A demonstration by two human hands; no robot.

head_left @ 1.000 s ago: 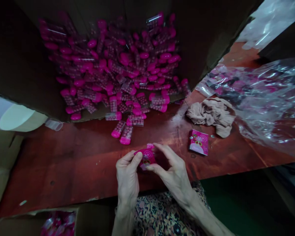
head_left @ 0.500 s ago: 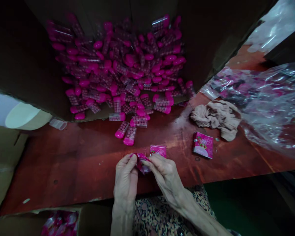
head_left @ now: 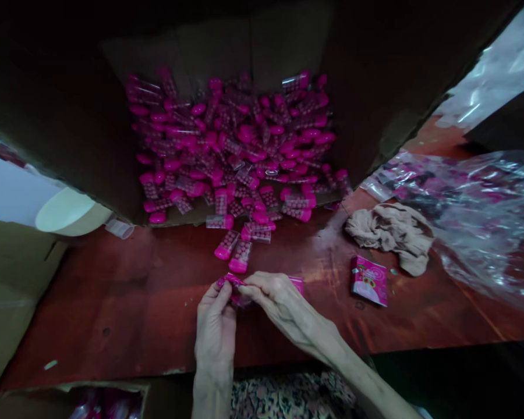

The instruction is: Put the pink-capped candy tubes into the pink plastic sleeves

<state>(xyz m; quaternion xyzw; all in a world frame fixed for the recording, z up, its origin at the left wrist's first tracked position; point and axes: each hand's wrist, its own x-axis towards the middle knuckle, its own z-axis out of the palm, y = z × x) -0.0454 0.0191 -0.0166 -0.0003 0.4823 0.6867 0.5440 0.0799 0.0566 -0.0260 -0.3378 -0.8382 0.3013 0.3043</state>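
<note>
Between my two hands is a small pink plastic packet [head_left: 238, 289], partly see-through and mostly covered by my fingers. My left hand [head_left: 218, 320] pinches its left side with thumb and fingers. At its right edge my right hand [head_left: 277, 299] grips with fingertips pressed together. A small pink printed card [head_left: 297, 284] lies on the table, partly hidden behind my right hand. Just beyond my hands lie clear tubes [head_left: 240, 256] with pink caps and round pink balls inside. Many more such tubes spill from a tipped cardboard box [head_left: 353, 116].
A stack of pink cards [head_left: 369, 280] and a crumpled beige cloth [head_left: 390, 233] lie to the right on the red table [head_left: 148, 308]. Beyond them spreads a clear plastic bag [head_left: 484, 215]. At left are a white bowl [head_left: 72, 212] and a clear cup [head_left: 120, 227]. An open box [head_left: 39, 401] holds pink packets below.
My hands, still on the packet, have shifted left toward the nearest tubes. My right hand now covers more of the small card. The whole view has tilted, so the table items appear lower.
</note>
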